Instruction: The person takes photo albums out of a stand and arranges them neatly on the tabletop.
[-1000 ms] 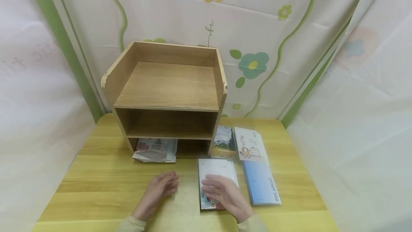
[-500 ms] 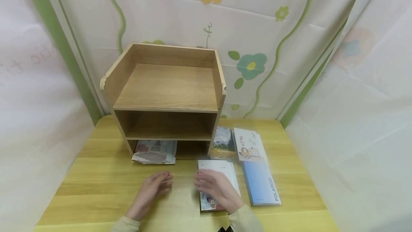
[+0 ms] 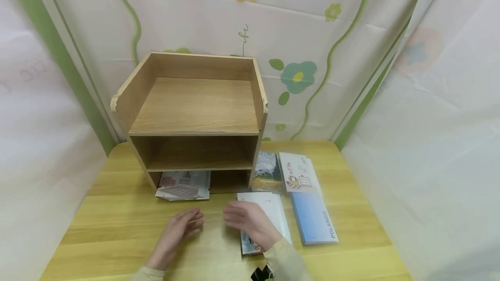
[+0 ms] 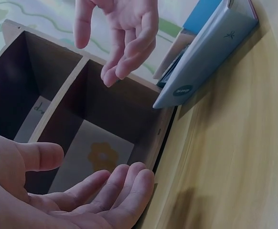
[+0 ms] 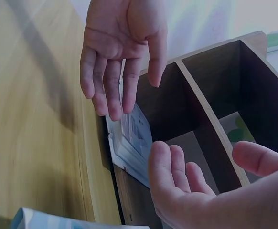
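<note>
My left hand (image 3: 175, 234) is held over the table with loosely bent fingers and nothing in it. Facing it, palm inward, my right hand (image 3: 251, 222) also holds nothing. It hovers partly over a white book (image 3: 261, 197), hiding its middle. In front of both hands stands a wooden shelf unit (image 3: 199, 103). A few thin books (image 3: 185, 184) with a pink and grey cover lie in its lowest compartment, at the left side, jutting out a little. In the right wrist view these stacked books (image 5: 134, 138) show their edges.
Right of the shelf lie a book with a landscape painting (image 3: 267, 172), a white illustrated book (image 3: 298, 174) and a blue one marked POLAROID (image 3: 314, 220). Patterned white curtains (image 3: 297, 34) enclose the table (image 3: 105, 211). A black object (image 3: 261, 273) shows by the right sleeve.
My right hand has moved left and slightly forward, partly off the white book. My left hand has drifted a little left. The head view has shifted slightly; the books stay put.
</note>
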Demonstrator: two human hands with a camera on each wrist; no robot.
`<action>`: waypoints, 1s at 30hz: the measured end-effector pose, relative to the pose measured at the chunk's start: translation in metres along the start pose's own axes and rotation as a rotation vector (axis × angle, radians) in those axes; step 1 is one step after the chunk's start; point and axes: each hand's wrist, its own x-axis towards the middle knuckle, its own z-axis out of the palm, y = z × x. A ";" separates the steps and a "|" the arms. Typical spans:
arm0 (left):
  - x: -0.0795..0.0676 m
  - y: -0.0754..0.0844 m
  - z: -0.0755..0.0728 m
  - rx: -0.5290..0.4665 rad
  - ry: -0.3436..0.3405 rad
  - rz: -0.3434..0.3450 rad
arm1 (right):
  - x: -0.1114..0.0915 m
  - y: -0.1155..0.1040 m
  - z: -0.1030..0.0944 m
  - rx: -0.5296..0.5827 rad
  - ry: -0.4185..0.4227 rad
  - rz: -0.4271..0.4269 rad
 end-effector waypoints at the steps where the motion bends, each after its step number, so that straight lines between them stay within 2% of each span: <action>1: 0.001 0.000 -0.001 0.000 0.005 0.000 | 0.002 0.000 0.001 0.003 0.003 0.003; 16: 0.012 0.003 -0.022 -0.085 0.056 -0.022 | 0.034 0.000 0.004 0.116 0.029 0.080; 25: 0.019 0.006 -0.037 -0.068 0.023 -0.035 | 0.049 0.002 -0.001 0.152 0.018 0.133; 30: 0.023 0.008 -0.047 -0.122 0.009 -0.056 | 0.059 0.003 -0.005 0.206 -0.015 0.195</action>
